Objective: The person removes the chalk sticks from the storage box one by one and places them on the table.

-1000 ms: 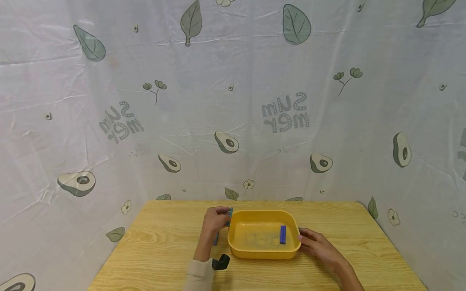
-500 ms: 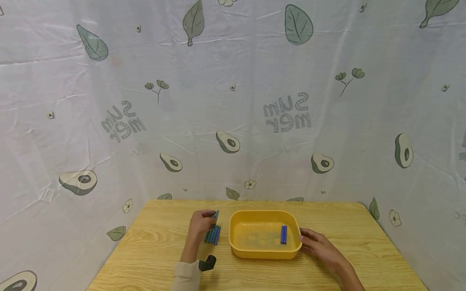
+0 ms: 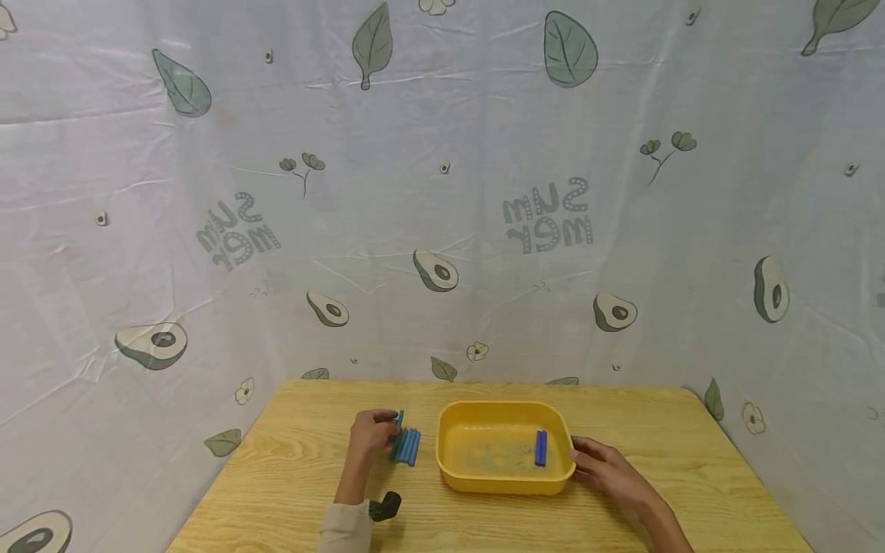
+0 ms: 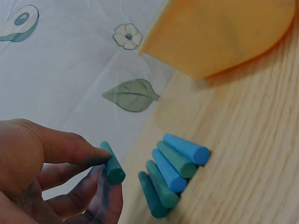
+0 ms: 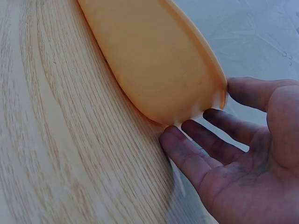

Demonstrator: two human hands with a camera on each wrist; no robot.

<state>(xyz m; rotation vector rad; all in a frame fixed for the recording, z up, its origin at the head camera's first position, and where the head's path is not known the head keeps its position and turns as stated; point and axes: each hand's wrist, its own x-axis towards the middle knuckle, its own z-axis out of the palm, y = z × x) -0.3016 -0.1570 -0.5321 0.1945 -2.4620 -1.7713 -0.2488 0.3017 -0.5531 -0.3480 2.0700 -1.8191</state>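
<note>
My left hand (image 3: 371, 432) pinches a green chalk stick (image 4: 113, 164) between thumb and fingertips, just left of a row of several blue and green chalk sticks (image 4: 169, 170). In the left wrist view the row lies side by side on the table; the held stick appears apart from it. Two purple-blue chalk sticks (image 3: 541, 448) lie together inside the yellow plastic basin (image 3: 501, 485), toward its right end. My right hand (image 3: 608, 470) touches the basin's right end from outside. In the right wrist view its thumb is at the rim and its relaxed fingers meet the outer wall.
The light wooden table (image 3: 276, 491) carries everything. A pale sheet (image 3: 442, 215) printed with leaves and avocados hangs behind the table and along its sides. Dusty marks show on the basin floor. A black strap piece (image 3: 386, 506) sits at my left wrist.
My left hand has moved left from the basin's left rim to the chalk row, carrying a chalk stick and revealing the row. My right hand and the basin stay in place.
</note>
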